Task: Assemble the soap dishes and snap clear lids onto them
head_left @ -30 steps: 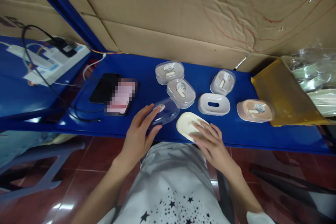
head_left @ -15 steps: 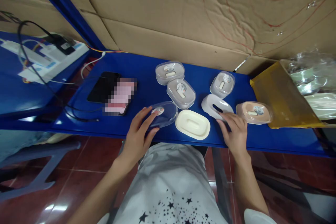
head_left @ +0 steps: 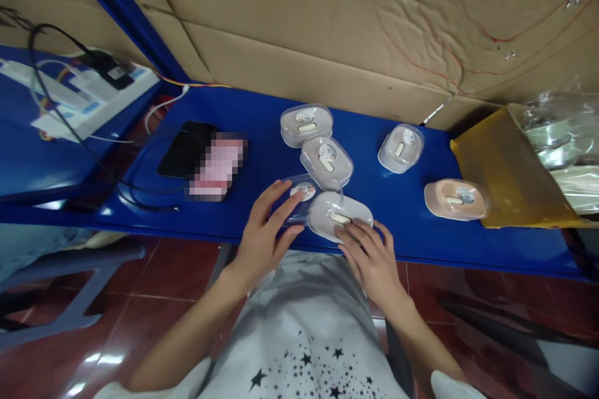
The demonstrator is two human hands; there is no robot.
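Note:
My left hand grips a clear plastic lid with a round sticker, thumb at the near side and fingers on top. The lid's right edge overlaps a white oval cover with a slot in its top. This cover sits over the cream oval base, which is now hidden except for a cream strip showing through the slot. My right hand has its bent fingers on the cover's near right side. Just behind are two lidded white oval boxes, a nearer one and a farther one.
Another lidded white box and a pinkish lidded box stand to the right on the blue table. A yellow-taped carton holds plastic-wrapped pieces. Phones, cables and a power strip lie at the left.
My right hand has brought the white cover left and set it over the cream base. My left hand has shifted right with the clear lid, which now overlaps the cover.

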